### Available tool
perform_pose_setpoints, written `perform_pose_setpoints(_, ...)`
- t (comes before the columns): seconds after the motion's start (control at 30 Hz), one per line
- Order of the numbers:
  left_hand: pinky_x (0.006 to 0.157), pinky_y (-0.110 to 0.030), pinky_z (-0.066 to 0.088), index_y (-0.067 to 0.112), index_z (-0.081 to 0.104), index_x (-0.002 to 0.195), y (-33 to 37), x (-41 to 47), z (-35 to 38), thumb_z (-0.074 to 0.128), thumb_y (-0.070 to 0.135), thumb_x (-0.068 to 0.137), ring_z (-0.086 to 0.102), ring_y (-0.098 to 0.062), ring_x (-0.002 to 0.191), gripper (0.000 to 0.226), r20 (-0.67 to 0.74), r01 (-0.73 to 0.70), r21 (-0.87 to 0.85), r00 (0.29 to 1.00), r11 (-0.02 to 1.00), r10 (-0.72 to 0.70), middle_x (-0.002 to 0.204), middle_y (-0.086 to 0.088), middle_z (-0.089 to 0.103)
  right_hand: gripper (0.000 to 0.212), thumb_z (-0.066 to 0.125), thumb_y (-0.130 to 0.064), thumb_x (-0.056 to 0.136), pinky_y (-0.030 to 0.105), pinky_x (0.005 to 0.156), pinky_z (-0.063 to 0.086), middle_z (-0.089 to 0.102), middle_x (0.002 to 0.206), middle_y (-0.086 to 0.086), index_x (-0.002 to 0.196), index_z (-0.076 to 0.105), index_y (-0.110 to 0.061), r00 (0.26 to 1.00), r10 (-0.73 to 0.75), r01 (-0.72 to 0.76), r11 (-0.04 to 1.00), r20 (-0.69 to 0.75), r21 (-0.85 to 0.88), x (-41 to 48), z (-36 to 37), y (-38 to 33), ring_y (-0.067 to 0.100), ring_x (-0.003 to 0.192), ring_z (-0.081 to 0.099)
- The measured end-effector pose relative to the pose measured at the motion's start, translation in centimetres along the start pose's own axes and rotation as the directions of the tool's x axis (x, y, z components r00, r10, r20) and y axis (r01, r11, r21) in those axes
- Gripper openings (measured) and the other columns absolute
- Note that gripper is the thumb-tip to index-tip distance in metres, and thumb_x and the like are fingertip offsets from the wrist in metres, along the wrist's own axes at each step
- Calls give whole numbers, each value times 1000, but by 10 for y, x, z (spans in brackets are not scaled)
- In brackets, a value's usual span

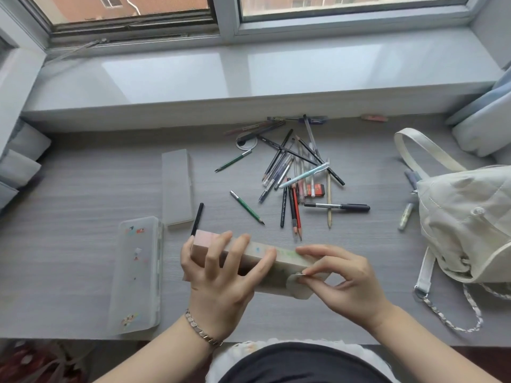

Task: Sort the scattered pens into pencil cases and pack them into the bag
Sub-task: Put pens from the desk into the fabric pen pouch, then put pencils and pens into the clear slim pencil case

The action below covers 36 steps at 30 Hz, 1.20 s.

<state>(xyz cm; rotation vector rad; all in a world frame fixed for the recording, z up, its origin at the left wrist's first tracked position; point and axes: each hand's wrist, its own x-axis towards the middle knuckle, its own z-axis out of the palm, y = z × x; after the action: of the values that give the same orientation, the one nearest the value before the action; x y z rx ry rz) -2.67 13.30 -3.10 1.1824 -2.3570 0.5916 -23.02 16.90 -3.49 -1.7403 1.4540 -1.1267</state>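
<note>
My left hand [221,275] grips a long pastel pencil case [265,258] held above the grey desk [83,189], fingers wrapped over its top. My right hand [343,280] pinches the round flap at the case's right end between thumb and forefinger. A pile of scattered pens and pencils [296,172] lies on the desk beyond the case. A clear plastic pencil case [137,275] lies at the left, and a frosted grey pencil case [177,186] lies behind it. A cream bag [464,222] sits at the right edge.
A single black pen [197,218] lies beside the frosted case. A wide grey window sill [249,76] runs behind the desk under the window. Pale cushions [486,125] lie at the far right. The bag's chain strap [453,313] trails toward the desk's front edge.
</note>
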Motion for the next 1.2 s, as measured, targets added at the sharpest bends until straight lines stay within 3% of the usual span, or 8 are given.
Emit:
perform_pose_setpoints(0.17, 86, -55, 33, 39, 56, 106, -4, 4, -1, 60, 12, 60, 46, -25, 104, 53, -43, 16, 35, 999, 999, -15, 111, 0, 50, 39, 70, -20, 65, 5, 81, 44, 62, 100, -23, 91, 48, -38, 973, 200, -207, 977, 115, 49, 12, 0, -10, -9, 98, 59)
perform_pose_setpoints(0.37, 88, -51, 29, 40, 53, 108, -5, 1, 3, 68, 24, 40, 44, -25, 107, 71, 121, 143, -26, 983, 989, -139, 112, 2, 46, 47, 57, -34, 75, 3, 91, 33, 56, 105, -17, 120, 59, -21, 913, 200, -170, 979, 355, -114, 30, 0, -6, -3, 102, 48)
perform_pose_setpoints(0.63, 88, -52, 31, 39, 56, 105, -27, -7, -2, 69, 23, 46, 47, -26, 104, 62, 1, 153, -11, 988, 988, -153, 111, 1, 50, 53, 66, -46, 56, 22, 79, 45, 54, 87, -23, 105, 68, -27, 888, 246, -237, 969, 388, -71, 60, 6, -28, 4, 89, 55)
perform_pose_setpoints(0.8, 104, -57, 19, 35, 53, 110, -65, -25, -4, 72, 41, 41, 48, -26, 100, 72, 189, 280, 73, 939, 957, -289, 104, -3, 54, 43, 70, -29, 69, 25, 94, 44, 65, 109, -9, 112, 65, -23, 858, 259, -228, 966, 443, -122, 93, 50, -41, 9, 106, 57)
perform_pose_setpoints(0.87, 98, -49, 32, 30, 50, 111, -75, -25, -7, 71, 53, 36, 53, -29, 91, 81, 400, 471, 67, 795, 880, -456, 92, -6, 59, 38, 68, -23, 78, 16, 94, 35, 62, 116, -1, 115, 62, -16, 887, 232, -188, 971, 398, -149, 110, 73, -44, 12, 113, 52)
perform_pose_setpoints(1.0, 80, -34, 44, 25, 42, 119, -96, -15, -18, 72, 64, 52, 55, -26, 99, 83, 652, 894, 134, 245, 428, -717, 95, 0, 53, 25, 48, -12, 93, 27, 91, 37, 62, 109, 10, 112, 63, -12, 958, 211, -197, 976, 195, -90, 141, 119, -35, 23, 108, 52)
perform_pose_setpoints(1.1, 72, -32, 39, 14, 37, 106, -111, -18, -19, 69, 55, 67, 55, -26, 92, 65, 648, 982, 72, 88, 175, -757, 87, 5, 49, 35, 36, -15, 95, 34, 88, 41, 56, 120, 10, 125, 53, -24, 813, 282, -69, 915, 509, -397, 145, 154, -21, 27, 113, 51)
perform_pose_setpoints(1.2, 72, -33, 39, 9, 36, 98, -120, -21, -17, 63, 56, 73, 49, -24, 83, 59, 686, 987, 112, 9, 118, -728, 92, 1, 50, 31, 36, -24, 97, 38, 80, 44, 51, 120, 14, 125, 49, -21, 641, 336, 182, 807, 690, -562, 138, 175, -15, 34, 107, 56)
